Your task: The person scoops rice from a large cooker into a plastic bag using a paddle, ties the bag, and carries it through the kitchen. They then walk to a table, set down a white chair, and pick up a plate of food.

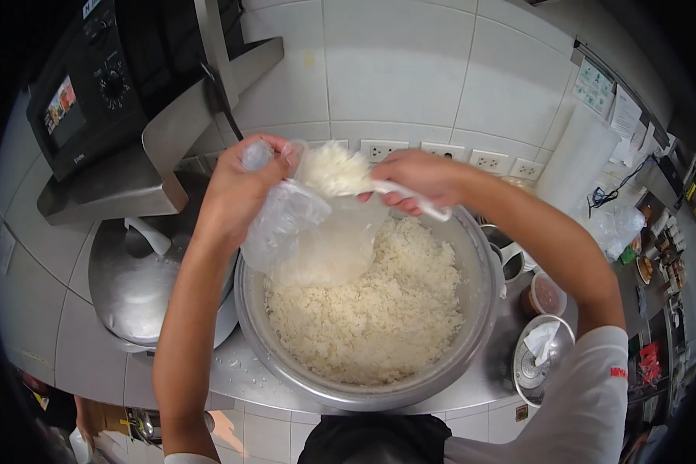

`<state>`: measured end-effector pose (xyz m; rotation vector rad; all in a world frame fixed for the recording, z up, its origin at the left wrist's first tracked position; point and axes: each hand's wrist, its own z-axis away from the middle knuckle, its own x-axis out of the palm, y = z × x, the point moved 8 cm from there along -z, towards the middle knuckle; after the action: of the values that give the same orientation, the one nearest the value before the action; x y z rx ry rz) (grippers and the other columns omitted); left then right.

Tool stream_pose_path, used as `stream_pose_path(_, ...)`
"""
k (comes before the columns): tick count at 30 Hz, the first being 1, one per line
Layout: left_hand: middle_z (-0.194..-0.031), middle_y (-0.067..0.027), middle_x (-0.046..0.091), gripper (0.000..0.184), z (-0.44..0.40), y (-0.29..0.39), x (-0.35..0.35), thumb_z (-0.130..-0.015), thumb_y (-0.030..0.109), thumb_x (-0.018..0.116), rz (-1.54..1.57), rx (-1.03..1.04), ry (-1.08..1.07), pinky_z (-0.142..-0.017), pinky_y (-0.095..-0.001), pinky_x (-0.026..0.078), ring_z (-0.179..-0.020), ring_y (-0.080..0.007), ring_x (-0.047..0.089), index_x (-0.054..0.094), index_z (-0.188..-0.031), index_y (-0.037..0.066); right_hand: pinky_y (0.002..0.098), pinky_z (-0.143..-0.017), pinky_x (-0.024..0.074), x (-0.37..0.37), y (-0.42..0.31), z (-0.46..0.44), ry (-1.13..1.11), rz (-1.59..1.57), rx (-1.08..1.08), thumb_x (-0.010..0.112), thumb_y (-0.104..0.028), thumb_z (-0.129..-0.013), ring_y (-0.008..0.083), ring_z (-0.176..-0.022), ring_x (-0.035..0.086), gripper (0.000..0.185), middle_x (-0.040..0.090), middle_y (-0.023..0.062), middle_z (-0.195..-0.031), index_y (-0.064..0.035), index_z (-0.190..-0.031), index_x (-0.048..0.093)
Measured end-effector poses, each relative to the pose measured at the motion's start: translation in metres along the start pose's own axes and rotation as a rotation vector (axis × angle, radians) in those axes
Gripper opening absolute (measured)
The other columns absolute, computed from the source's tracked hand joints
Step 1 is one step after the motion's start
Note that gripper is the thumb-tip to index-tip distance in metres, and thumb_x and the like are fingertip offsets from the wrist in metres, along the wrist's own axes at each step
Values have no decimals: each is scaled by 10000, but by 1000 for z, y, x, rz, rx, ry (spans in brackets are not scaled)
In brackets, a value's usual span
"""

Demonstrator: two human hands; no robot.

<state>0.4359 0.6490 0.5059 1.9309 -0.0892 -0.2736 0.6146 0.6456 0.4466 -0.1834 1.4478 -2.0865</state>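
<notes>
Grips clear plastic bag (284,220) in left fingers (275,170), loaded rice paddle (411,196) in right fingers (400,170) at bag's mouth, with plenty of rice (371,325) left in pot (483,305) by front edge of desk (228,387).

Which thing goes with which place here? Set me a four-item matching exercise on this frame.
Column 1
1. Clear, thin plastic bag
2. White plastic rice paddle
3. Loose, cooked white rice
4. Black, boxy appliance with a dial

Column 2
A. Lying in the wide, round, silver-rimmed pot
B. Gripped by the right hand
C. Up on the grey metal shelf
D. Held by the left hand

Right pairs: 1-D, 2-B, 3-A, 4-C
</notes>
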Motion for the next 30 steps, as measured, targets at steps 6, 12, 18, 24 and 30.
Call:
stream_pose_path(6, -788, -22, 598, 162, -1, -3, -4, -794, 175, 613, -20, -47, 47, -572, -222, 419, -633, -64, 497, 569, -854, 31, 286, -421, 383, 22, -2, -25, -81, 712, 170, 410, -137, -840, 123, -473, 439, 242, 473, 42, -581, 32, -886, 578)
stream_pose_path(12, -816, -30, 590, 114, -1, -8, -8, -809, 146, 583, 147, -15, 127, -598, -221, 411, -666, -75, 490, 564, -826, 35, 358, -551, 466, 47, -51, -10, 224, 1628, -161, 520, -41, -714, 261, -677, 605, 153, 605, 141, -717, -2, -820, 623)
stream_pose_path(18, -916, -56, 611, 118, -2, -24, -19, -813, 145, 575, 208, -15, 203, -704, -239, 425, -771, -103, 529, 566, -867, 41, 369, -630, 473, 35, -64, 56, 565, 1604, -489, 535, -6, -714, 320, -708, 596, 130, 602, 151, -721, -46, -800, 624)
stream_pose_path(24, -991, -85, 601, 130, -4, -26, -16, -829, 155, 550, 303, 7, 170, -795, -238, 402, -915, -132, 535, 565, -884, 38, 392, -664, 439, -93, -3, 182, 1040, 1094, -371, 517, -15, -746, 345, -767, 562, 214, 593, 175, -801, -42, -935, 614)
stream_pose_path(30, -965, -65, 592, 119, -7, -26, -14, -823, 145, 557, 265, 16, 199, -745, -229, 407, -832, -112, 528, 557, -880, 40, 405, -730, 472, -195, 194, 177, 933, 1140, 282, 498, -45, -705, 333, -816, 594, 174, 624, 162, -854, -45, -807, 638)
